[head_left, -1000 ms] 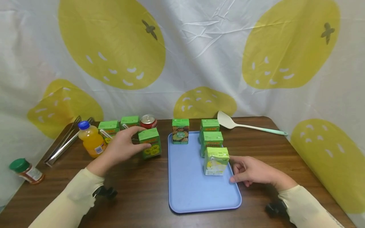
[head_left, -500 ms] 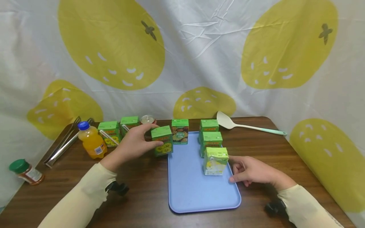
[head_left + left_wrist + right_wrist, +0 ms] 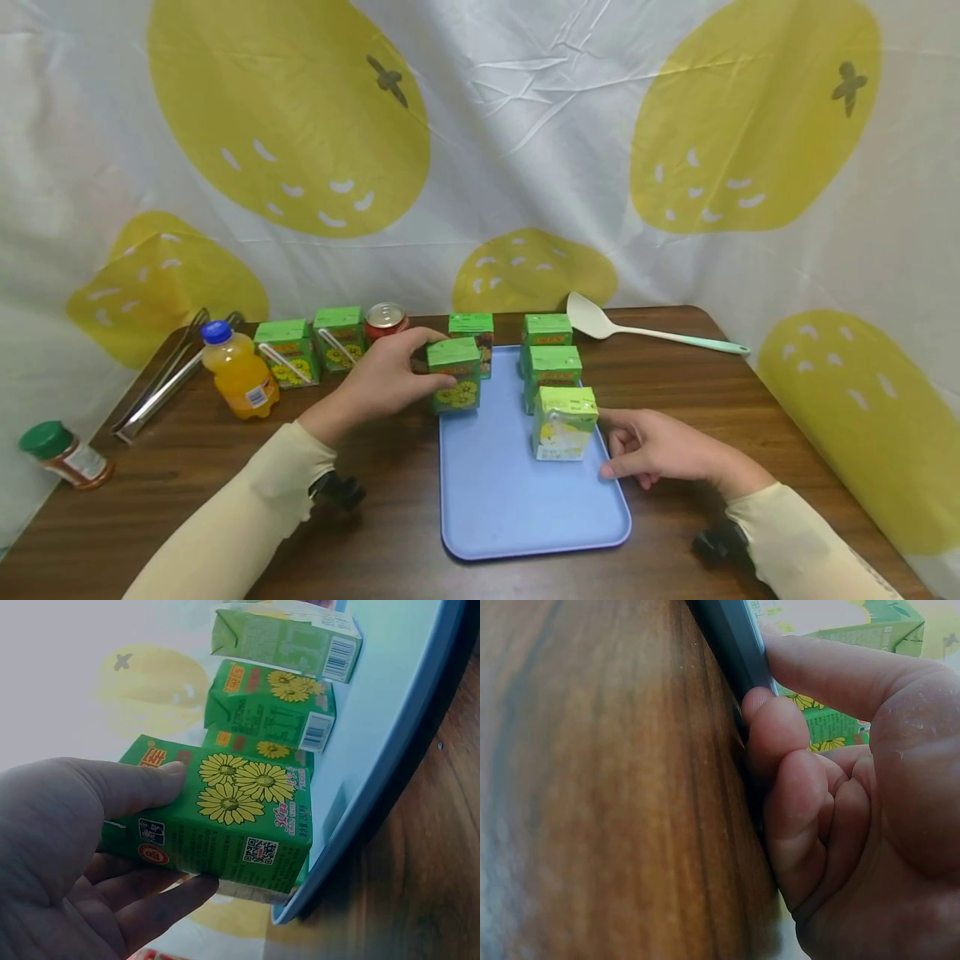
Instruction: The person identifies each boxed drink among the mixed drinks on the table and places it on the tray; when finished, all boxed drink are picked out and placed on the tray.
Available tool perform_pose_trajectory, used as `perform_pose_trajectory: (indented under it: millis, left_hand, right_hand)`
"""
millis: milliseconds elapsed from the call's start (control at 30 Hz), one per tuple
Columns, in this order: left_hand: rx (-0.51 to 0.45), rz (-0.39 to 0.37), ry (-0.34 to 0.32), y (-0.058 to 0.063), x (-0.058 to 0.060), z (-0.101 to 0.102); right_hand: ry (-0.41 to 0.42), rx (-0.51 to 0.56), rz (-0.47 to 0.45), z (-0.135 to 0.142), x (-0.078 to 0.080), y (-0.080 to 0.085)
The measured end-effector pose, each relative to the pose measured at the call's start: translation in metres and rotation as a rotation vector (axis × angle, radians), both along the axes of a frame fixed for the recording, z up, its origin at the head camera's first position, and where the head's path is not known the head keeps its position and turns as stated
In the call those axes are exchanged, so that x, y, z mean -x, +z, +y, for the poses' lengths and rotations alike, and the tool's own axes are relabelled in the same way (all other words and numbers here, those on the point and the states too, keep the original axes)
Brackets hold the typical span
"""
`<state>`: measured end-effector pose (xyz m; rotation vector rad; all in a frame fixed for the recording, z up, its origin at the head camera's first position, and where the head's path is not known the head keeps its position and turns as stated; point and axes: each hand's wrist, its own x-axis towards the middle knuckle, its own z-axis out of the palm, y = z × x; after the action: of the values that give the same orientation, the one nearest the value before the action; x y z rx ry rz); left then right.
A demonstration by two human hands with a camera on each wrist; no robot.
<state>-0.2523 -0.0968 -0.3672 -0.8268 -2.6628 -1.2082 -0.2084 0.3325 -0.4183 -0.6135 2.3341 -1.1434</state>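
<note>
My left hand (image 3: 386,375) holds a green drink carton (image 3: 456,387) with yellow flowers, thumb on one face and fingers on the other. In the left wrist view the held carton (image 3: 232,799) hangs over the edge of the blue tray (image 3: 517,508). My right hand (image 3: 667,450) pinches the tray's right rim, thumb on top and fingers curled against its side. Along that side stand two green cartons (image 3: 553,379) and a yellow-green carton (image 3: 562,429) in a column. Another carton (image 3: 471,323), partly hidden behind the held one, stands at the tray's back left corner.
Two green cartons with straws (image 3: 288,354) stand at the back left, near a red can (image 3: 386,321) and an orange juice bottle (image 3: 240,375). Metal tongs (image 3: 161,387) and a green-capped spice jar (image 3: 67,454) lie further left. A spatula (image 3: 645,331) lies behind the tray.
My left hand has carried the green carton rightward, from the table beside the tray to over its left edge. The right hand stays at the tray's rim.
</note>
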Motion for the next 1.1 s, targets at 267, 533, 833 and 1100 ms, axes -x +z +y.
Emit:
perform_pose_trajectory:
  millis: [267,533,833,1100]
  left_hand:
    - [0.030,0.005,-0.019,-0.006,0.005,0.014]
    - [0.043,0.027,-0.057,-0.011,0.010,0.023]
    - [0.041,0.019,-0.074,-0.016,0.012,0.028]
    - [0.052,0.004,-0.078,-0.016,0.012,0.031]
  right_hand:
    - [-0.001,-0.006,0.000,0.001,0.000,-0.001]
    - [-0.001,0.005,-0.004,0.001,0.000,-0.001]
    - [-0.007,-0.002,-0.018,0.000,0.000,0.001]
    - [-0.009,-0.004,-0.015,0.001,-0.001,0.000]
